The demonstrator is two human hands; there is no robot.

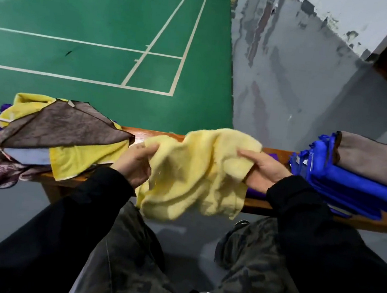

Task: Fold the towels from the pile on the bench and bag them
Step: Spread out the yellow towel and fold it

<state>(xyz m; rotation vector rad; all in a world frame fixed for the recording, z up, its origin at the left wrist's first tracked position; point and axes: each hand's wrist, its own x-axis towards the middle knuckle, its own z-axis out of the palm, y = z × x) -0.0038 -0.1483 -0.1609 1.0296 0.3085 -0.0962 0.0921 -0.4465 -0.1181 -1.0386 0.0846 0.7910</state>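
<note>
A crumpled pale yellow towel (194, 170) hangs between my hands over the middle of the wooden bench (370, 223). My left hand (134, 161) grips its left edge. My right hand (265, 171) pinches its right edge, thumb on top. The towel's lower part sags over the bench's front edge. On the bench's left end lies the unfolded pile (52, 136): a brown cloth on top, brighter yellow towels and patterned cloths below. On the right end sits a stack of folded towels (341, 183), blue ones under a grey-brown one.
A purple cloth (257, 192) lies on the bench under my right hand. Beyond the bench are a green court floor (92, 28) with white lines and a worn grey floor (301, 86). My knees in camouflage trousers are just in front of the bench.
</note>
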